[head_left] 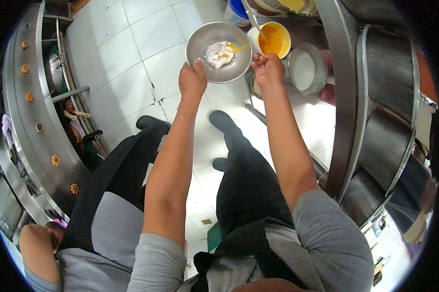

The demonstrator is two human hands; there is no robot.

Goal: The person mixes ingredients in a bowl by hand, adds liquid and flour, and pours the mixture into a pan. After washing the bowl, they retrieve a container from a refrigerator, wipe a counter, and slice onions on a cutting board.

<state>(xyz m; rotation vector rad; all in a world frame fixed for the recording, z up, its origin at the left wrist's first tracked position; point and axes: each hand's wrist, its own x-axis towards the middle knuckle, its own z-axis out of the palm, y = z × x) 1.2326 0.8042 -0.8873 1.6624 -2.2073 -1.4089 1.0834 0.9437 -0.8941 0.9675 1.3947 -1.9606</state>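
My left hand [193, 79] grips the near left rim of a round metal bowl [197, 46], thumb over the edge. Inside the bowl lies a white, lumpy mass [219, 54] with some yellow on it. A yellow streak [241, 47] crosses from the mass toward the bowl's right rim. Beside the bowl is a white tub [252, 36], its inside coated with orange-yellow stuff. A light-coloured utensil handle [253, 20] sticks out of the tub. My right hand [269, 71] has its fingers curled at the tub's near edge; the grip is partly hidden.
Right of the tub stands a metal pot [321, 73] with pale contents. A blue-rimmed bucket [236, 12] is behind it. Metal counters flank both sides, the left one with several knobs [29, 97]. Another person in black and grey [115, 219] is close on my left. The floor is white tile [146, 36].
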